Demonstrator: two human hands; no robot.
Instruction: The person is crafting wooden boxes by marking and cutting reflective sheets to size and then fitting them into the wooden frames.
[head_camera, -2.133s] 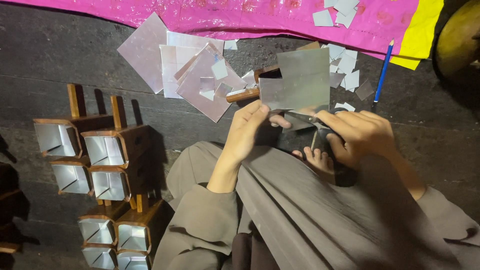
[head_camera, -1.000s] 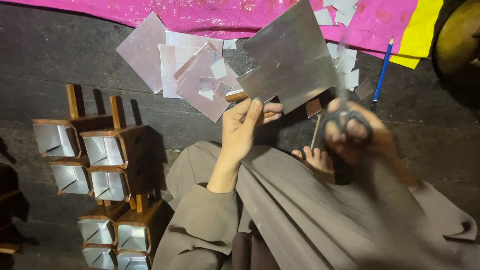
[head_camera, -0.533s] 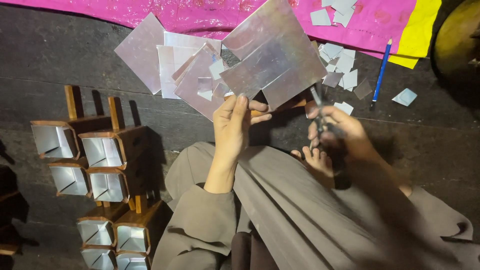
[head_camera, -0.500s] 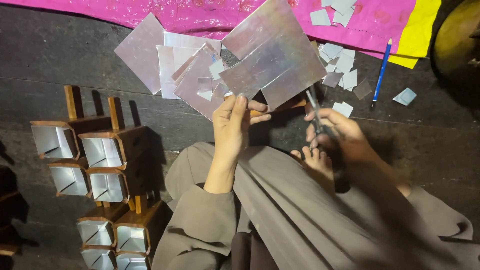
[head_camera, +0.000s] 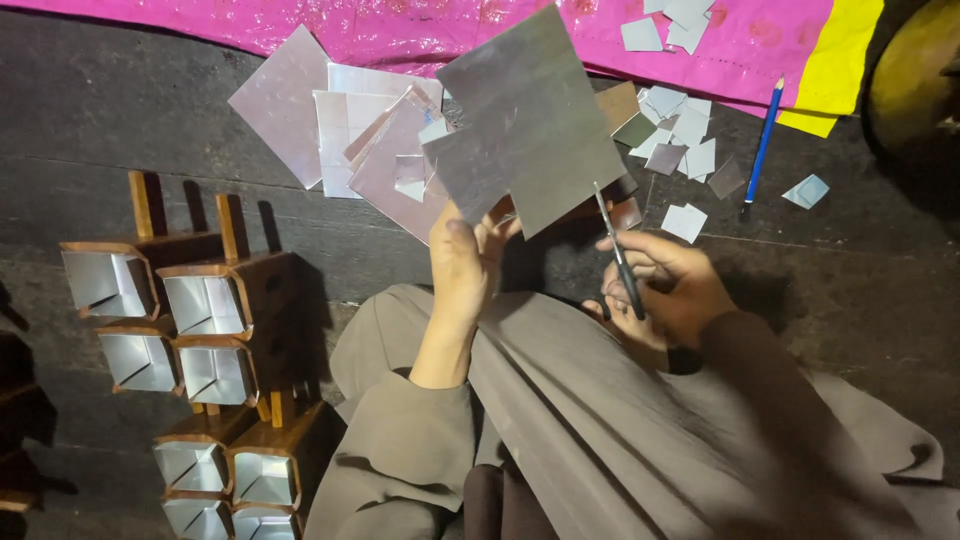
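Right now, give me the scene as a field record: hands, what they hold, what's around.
left hand: holds up a silver sheet by its lower edge
right hand: grips scissors, blades at the sheet's lower right edge
floor pile: larger silver sheets beyond the left hand
small cut squares: scattered near the pink cloth
blue pencil: on the floor, right
foil-lined wooden boxes: clustered left

A floor-level craft workshop. Dark wooden planks (head_camera: 150, 120) serve as the work surface, with a pink sheet (head_camera: 420, 25) spread along one edge. Cut silvery sheets (head_camera: 330, 130) and small offcuts (head_camera: 680, 150) lie scattered, a blue pencil (head_camera: 762, 135) beside them. Rows of foil-lined wooden boxes (head_camera: 200, 340) stand finished at the left.
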